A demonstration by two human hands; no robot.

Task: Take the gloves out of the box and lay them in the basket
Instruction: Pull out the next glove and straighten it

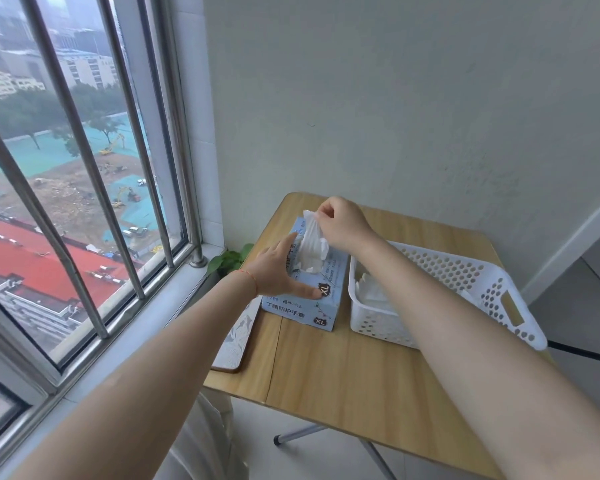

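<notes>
1. We see the right hand [342, 221] pinching a white glove [312, 233] by its top end, fingers curled on it, the glove half out of the slot in the top of the blue XL glove box [321, 287], lower part bunched in the opening w/ more white gloves
2. Left hand [279, 270] lies flat on the box, fingers straight, thumb stretched along the near top edge; it grips nothing, just presses the box down onto the wooden folding table [343, 368]
3. Risk: the pinch is only on the tip of the thin glove, so we reckon it could slip out or stretch if the rest snags in the slot
4. Risk: neighbouring gloves look tangled w/ it; a quick pull may drag out extras, which could drop on the table instead of the basket
5. Risk: if the left hand eases off, the light box may lift or slide toward the white perforated basket [478, 271] just beside it on the right
6. The basket already holds some white gloves [369, 291] at its near-left end; the right forearm crosses over it, so we could nudge it on the way back
</notes>
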